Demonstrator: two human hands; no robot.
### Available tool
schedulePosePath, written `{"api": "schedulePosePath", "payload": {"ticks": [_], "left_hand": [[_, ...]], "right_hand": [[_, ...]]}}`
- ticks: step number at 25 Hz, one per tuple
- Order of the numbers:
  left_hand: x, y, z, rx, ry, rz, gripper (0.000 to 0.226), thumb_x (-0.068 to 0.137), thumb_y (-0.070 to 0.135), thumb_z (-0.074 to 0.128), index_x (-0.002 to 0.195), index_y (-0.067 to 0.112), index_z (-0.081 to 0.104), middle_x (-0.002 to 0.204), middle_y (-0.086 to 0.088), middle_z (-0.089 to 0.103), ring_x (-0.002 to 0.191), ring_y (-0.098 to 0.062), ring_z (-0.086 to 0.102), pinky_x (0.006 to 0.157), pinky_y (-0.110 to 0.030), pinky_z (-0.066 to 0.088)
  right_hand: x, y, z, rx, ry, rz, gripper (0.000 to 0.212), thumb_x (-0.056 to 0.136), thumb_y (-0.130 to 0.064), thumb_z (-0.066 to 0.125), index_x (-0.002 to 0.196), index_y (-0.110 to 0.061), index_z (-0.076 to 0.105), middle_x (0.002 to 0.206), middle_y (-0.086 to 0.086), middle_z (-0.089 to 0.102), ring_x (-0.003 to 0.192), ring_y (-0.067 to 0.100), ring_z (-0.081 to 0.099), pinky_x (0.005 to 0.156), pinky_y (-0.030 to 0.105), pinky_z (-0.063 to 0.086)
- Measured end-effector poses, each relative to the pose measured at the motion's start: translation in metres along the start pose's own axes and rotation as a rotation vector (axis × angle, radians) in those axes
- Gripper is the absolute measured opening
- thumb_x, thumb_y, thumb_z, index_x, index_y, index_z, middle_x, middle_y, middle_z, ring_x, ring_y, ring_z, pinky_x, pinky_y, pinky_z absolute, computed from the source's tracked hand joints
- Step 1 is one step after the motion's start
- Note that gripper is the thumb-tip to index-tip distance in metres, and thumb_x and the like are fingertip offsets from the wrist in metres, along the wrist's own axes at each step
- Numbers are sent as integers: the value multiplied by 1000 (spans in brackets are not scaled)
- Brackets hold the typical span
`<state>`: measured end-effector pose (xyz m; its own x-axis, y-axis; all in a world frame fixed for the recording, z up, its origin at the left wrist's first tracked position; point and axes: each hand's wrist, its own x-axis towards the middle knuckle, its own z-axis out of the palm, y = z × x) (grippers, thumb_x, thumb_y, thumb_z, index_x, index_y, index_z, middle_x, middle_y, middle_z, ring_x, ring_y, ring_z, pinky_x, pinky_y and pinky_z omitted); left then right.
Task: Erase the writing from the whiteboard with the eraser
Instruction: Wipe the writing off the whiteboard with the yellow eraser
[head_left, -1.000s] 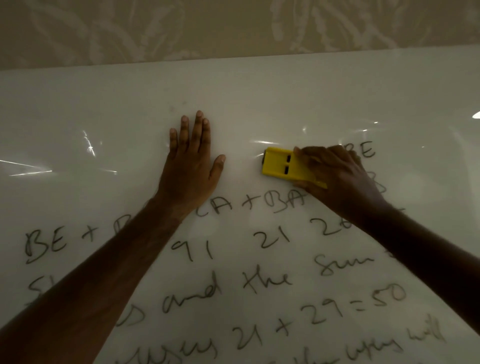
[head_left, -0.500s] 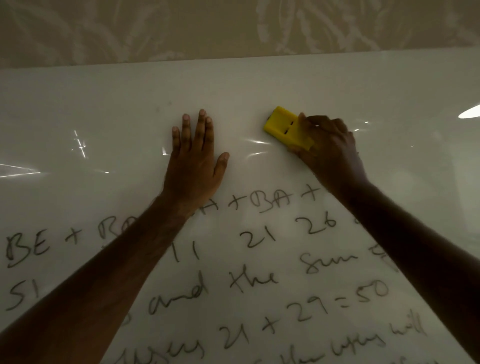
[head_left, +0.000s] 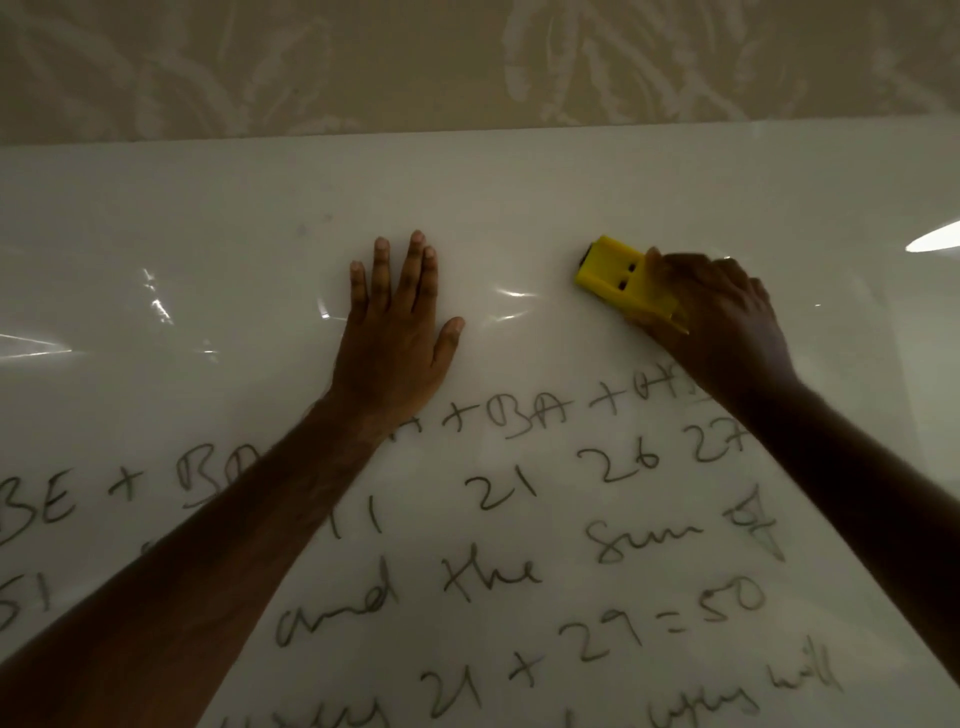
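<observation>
A large whiteboard (head_left: 218, 249) fills most of the head view. Its upper band is wiped bare; several lines of dark handwriting (head_left: 524, 493) cover the lower half. My right hand (head_left: 722, 317) grips a yellow eraser (head_left: 621, 275) and holds it flat against the board, just above the top line of writing at the right. My left hand (head_left: 397, 322) lies flat on the board with its fingers straight, left of the eraser and above the writing. My two forearms hide parts of the text.
A beige wall with a pale leaf pattern (head_left: 467, 62) runs above the board's top edge. Bright glare streaks (head_left: 156, 306) show on the glossy surface at the left and far right.
My right hand swept the eraser up from the top line of writing, then a little to the right; the letters at that line's right end are gone. The left hand stays flat.
</observation>
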<state>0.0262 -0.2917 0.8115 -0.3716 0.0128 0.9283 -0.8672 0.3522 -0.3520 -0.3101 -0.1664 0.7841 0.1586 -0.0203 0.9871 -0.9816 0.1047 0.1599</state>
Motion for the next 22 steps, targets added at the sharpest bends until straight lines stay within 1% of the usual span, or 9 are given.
{"api": "schedulePosePath", "payload": {"ticks": [2, 4, 8, 10, 12, 14, 17, 19, 22], "left_hand": [[5, 7, 0, -17, -5, 19, 83, 108, 54, 21, 171, 1, 14, 181, -19, 8, 165, -48, 5, 134, -61, 3], [9, 12, 1, -28, -2, 31, 83, 108, 54, 22, 172, 2, 13, 181, -18, 8, 165, -48, 4, 134, -60, 2], [10, 17, 4, -24, -2, 33, 82, 108, 53, 21, 172, 2, 12, 181, -17, 7, 166, -47, 4, 133, -59, 0], [10, 17, 4, -15, -1, 31, 82, 108, 53, 20, 172, 3, 12, 181, -16, 8, 166, -47, 5, 133, -60, 1], [9, 17, 3, -21, -1, 33, 81, 108, 52, 19, 172, 3, 11, 181, -16, 7, 166, -47, 5, 133, -62, 2], [9, 18, 3, -27, -8, 33, 81, 108, 53, 18, 172, 4, 10, 182, -15, 6, 166, -46, 3, 134, -62, 1], [10, 19, 3, -27, -18, 27, 81, 108, 53, 16, 172, 5, 9, 182, -14, 6, 166, -45, 3, 134, -63, 2], [10, 21, 3, -21, -15, 28, 81, 108, 53, 17, 172, 5, 10, 182, -14, 7, 166, -46, 4, 134, -63, 2], [11, 21, 3, -15, -20, 29, 81, 108, 53, 17, 173, 6, 11, 181, -14, 8, 166, -46, 5, 133, -63, 2]], "right_hand": [[20, -1, 4, 42, 5, 65, 67, 99, -55, 54, 154, -18, 45, 143, 7, 55, 121, 35, 50, 90, 48, 43], [28, -14, 10, 81, 10, 81, 67, 99, -51, 57, 155, -17, 44, 144, 7, 54, 123, 35, 50, 92, 50, 43], [-3, -26, 10, 93, 40, -44, 64, 100, -49, 61, 154, -17, 46, 142, 7, 57, 122, 32, 53, 91, 50, 45], [-24, -17, 7, 76, 33, -111, 63, 101, -49, 60, 153, -17, 48, 142, 6, 58, 122, 31, 54, 92, 48, 44], [-35, 2, 1, 50, 23, -139, 64, 100, -51, 58, 152, -16, 50, 141, 6, 59, 121, 32, 56, 91, 48, 44], [-33, 23, -4, 35, 3, -98, 67, 98, -55, 54, 153, -18, 49, 142, 7, 58, 121, 34, 55, 90, 49, 44], [-7, 40, -4, 47, -8, 34, 69, 97, -59, 47, 155, -21, 44, 144, 8, 55, 123, 35, 50, 92, 52, 44], [13, 37, -1, 77, -3, 95, 70, 97, -58, 48, 156, -21, 43, 145, 7, 53, 124, 35, 49, 94, 52, 43], [21, 27, 4, 115, -10, 108, 69, 97, -56, 52, 155, -21, 43, 145, 6, 52, 125, 33, 47, 94, 50, 41]]}}
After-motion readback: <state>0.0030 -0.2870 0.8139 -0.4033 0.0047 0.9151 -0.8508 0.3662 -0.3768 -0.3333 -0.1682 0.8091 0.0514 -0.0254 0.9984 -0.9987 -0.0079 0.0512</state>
